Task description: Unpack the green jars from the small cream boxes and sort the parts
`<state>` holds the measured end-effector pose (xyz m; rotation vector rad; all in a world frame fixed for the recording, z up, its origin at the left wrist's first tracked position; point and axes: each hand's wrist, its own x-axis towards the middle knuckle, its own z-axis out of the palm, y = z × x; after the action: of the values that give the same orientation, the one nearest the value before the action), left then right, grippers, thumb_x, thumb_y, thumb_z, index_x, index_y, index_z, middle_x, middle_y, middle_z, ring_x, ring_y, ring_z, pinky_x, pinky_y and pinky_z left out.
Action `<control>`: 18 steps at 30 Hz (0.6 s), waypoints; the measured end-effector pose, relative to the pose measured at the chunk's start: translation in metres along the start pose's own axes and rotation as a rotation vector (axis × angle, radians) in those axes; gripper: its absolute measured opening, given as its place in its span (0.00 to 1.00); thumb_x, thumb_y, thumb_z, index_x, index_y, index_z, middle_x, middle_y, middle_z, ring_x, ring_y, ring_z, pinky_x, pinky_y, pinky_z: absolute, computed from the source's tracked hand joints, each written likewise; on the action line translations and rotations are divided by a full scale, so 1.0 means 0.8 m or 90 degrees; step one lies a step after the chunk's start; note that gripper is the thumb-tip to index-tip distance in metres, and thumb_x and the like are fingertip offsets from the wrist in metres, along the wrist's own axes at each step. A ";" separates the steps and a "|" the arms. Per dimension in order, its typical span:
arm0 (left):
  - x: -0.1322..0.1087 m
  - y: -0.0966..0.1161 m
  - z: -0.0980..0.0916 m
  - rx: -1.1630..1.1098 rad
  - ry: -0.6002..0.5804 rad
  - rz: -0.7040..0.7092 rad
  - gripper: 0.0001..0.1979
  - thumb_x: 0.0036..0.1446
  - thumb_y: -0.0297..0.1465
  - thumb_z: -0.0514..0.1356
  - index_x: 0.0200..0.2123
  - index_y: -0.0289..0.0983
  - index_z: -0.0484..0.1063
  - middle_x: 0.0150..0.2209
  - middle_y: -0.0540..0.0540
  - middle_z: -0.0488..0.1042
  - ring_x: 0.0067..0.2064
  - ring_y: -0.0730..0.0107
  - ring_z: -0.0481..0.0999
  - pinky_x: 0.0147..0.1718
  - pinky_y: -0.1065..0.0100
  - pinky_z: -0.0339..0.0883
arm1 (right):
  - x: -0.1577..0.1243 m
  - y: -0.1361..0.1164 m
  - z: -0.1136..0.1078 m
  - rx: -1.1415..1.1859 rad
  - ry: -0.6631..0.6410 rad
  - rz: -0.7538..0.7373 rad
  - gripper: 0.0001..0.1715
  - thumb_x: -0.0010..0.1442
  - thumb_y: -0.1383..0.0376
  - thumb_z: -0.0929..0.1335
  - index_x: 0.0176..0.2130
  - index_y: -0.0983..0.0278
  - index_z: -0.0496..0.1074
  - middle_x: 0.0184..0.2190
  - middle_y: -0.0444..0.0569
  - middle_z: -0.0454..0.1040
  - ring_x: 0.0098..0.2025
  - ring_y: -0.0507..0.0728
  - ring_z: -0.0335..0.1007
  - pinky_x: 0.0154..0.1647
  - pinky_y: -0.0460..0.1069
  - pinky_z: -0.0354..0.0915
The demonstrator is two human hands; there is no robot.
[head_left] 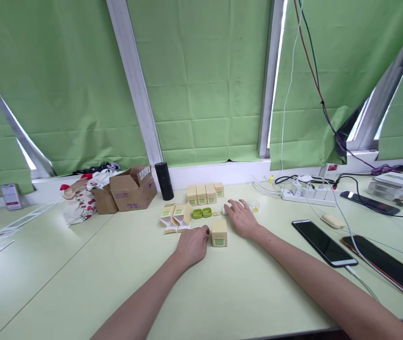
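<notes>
My left hand [192, 245] rests on the table with its fingers curled in, just left of a small cream box [219, 234] with a green square on its front. Whether anything is inside those fingers is hidden. Behind the box, my right hand [243, 218] lies with fingers spread over a white item [224, 210], mostly covered, beside a clear plastic pack [254, 206]. Between and beyond the hands sit two small green open containers [202, 213] and some tiny yellowish pieces [215, 214]. Two opened cream boxes [176, 217] lie left of them.
Several closed cream boxes [201, 194] stand in a row at the back. Left of them are a black cylinder [164, 181], a cardboard carton [130, 192] and a printed cloth bag [78, 204]. Phones [324, 242], a power strip [309, 196] and loose cables occupy the right side.
</notes>
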<state>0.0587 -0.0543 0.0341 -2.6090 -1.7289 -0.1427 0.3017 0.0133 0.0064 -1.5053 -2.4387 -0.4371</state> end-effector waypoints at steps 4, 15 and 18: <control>0.000 -0.001 0.002 -0.001 0.009 -0.001 0.13 0.68 0.31 0.49 0.50 0.41 0.71 0.46 0.41 0.83 0.46 0.50 0.82 0.39 0.58 0.68 | 0.000 0.000 0.004 0.000 0.009 0.000 0.44 0.55 0.72 0.66 0.69 0.69 0.59 0.69 0.67 0.60 0.70 0.68 0.56 0.74 0.64 0.39; 0.001 -0.010 0.010 -0.169 0.092 -0.010 0.16 0.67 0.29 0.51 0.54 0.39 0.72 0.43 0.40 0.82 0.46 0.53 0.81 0.43 0.59 0.70 | -0.014 0.003 -0.006 0.226 0.243 0.093 0.29 0.61 0.75 0.60 0.59 0.66 0.67 0.56 0.61 0.73 0.60 0.66 0.66 0.63 0.62 0.55; 0.005 -0.012 0.019 -0.287 0.150 0.018 0.18 0.67 0.27 0.51 0.56 0.37 0.72 0.45 0.39 0.80 0.48 0.55 0.79 0.49 0.58 0.71 | -0.024 -0.008 -0.013 0.474 0.275 0.201 0.18 0.62 0.69 0.62 0.51 0.62 0.68 0.44 0.53 0.74 0.46 0.62 0.71 0.50 0.58 0.65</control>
<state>0.0529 -0.0459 0.0189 -2.7502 -1.7381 -0.8969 0.3048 -0.0094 0.0079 -1.2502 -1.6978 0.1865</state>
